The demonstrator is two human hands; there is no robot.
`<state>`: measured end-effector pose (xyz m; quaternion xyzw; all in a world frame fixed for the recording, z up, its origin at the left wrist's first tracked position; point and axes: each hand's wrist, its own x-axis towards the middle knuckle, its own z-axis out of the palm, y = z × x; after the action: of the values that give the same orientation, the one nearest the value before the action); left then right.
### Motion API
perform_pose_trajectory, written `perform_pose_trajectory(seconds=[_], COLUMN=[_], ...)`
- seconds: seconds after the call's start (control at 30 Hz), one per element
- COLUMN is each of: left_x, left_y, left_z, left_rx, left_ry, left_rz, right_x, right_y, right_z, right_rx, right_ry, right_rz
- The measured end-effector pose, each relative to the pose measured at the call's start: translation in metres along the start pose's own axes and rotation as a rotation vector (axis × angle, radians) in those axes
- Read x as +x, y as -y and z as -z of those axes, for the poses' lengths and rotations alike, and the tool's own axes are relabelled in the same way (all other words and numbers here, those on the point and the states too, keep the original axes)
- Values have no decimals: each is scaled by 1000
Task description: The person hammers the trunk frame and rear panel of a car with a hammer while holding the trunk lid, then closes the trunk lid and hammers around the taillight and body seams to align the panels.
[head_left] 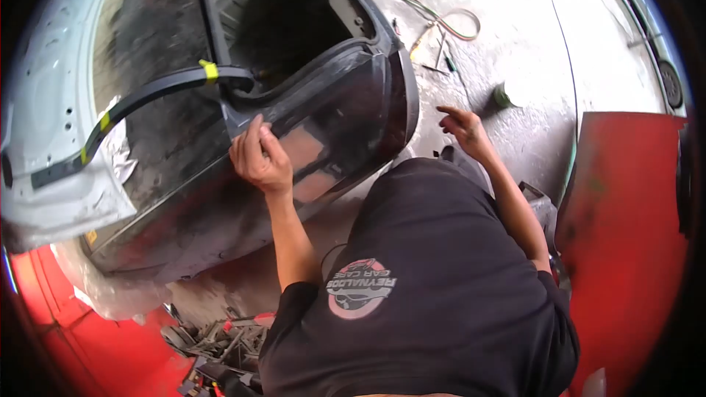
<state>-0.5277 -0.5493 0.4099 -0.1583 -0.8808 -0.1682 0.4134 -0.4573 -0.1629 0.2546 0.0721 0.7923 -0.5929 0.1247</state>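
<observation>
My left hand (pixel 261 158) is over the lower frame of a dark car door (pixel 342 114), its fingers curled and pressed together; whatever they may hold is too small or hidden to name. My right hand (pixel 463 131) hangs in the air to the right of the door, index finger stretched out and the others loosely bent, with nothing seen in it. A curved black trim strip (pixel 158 87) with yellow tape (pixel 209 71) arches over the door's left part. Lighter patches (pixel 301 147) mark the dark panel near my left wrist.
A hose (pixel 463 26), small tools (pixel 440 51) and a green can (pixel 504 95) lie or stand on the floor beyond the door. A red panel (pixel 625 250) is at the right. Jumbled parts (pixel 228 345) lie at the lower left, near plastic wrapping (pixel 110 287).
</observation>
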Motion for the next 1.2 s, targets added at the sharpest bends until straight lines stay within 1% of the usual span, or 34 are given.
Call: perform_pose_trajectory(seconds=[0.07,0.13,0.3,0.33,0.4,0.43,0.47,0.5,0.53,0.57,0.6,0.63,0.67,0.7,0.73,0.8,0.83,0.87,0.93,0.97,1.0,1.03,1.07,1.13,1.17,1.2], left_x=[1,0,4,4,8,8,8,11,16,21,27,32,37,42,47,54,52,56,60,62,61,61,60,59,59,60], left_y=[-4,-3,-6,-7,-17,-21,-28,-37,-48,-59,-71,-84,-96,-107,-113,-117,-118,-116,-120,-120,-121,-120,-117,-117,-118,-118], left_z=[-1,-2,-6,-7,-12,-15,-21,-28,-37,-49,-60,-71,-85,-99,-108,-122,-131,-134,-141,-144,-144,-144,-142,-140,-140,-140], left_rx=[14,48,131,158,201,220,170,127,84,82,141,200,254,207,231,298,262,348,402,428,453,473,484,498,504,507], left_ry=[-2,0,19,26,11,-4,-53,-117,-181,-197,-145,-87,-28,-14,30,115,87,169,204,219,229,234,260,275,276,279], left_rz=[9,-10,17,51,143,233,416,522,625,633,588,542,496,531,501,449,543,425,452,463,473,482,496,526,527,527], right_x=[10,25,63,72,89,98,109,119,129,141,151,158,168,180,189,209,223,235,252,261,272,285,292,298,304,303], right_y=[-4,-26,-17,-19,-24,-29,-36,-57,-74,-89,-105,-115,-137,-160,-165,-178,-224,-274,-306,-324,-339,-338,-363,-362,-363,-364], right_z=[-2,-2,12,16,25,37,47,50,62,78,95,115,128,153,180,223,236,249,282,295,302,307,305,298,286,279], right_rx=[-15,-32,-50,-61,-53,-66,-78,-91,-96,-98,-97,-126,-169,-192,-216,-268,-196,-124,-41,64,168,92,147,156,-13,90], right_ry=[38,60,158,192,217,280,343,286,303,316,330,334,244,276,312,272,234,194,126,100,73,54,1,-51,-40,-13], right_rz=[-37,13,-34,-48,-71,-40,-9,24,4,-15,-37,-128,1,-91,-185,-179,-185,-190,-111,-186,-258,-306,-287,-243,-2,-147])
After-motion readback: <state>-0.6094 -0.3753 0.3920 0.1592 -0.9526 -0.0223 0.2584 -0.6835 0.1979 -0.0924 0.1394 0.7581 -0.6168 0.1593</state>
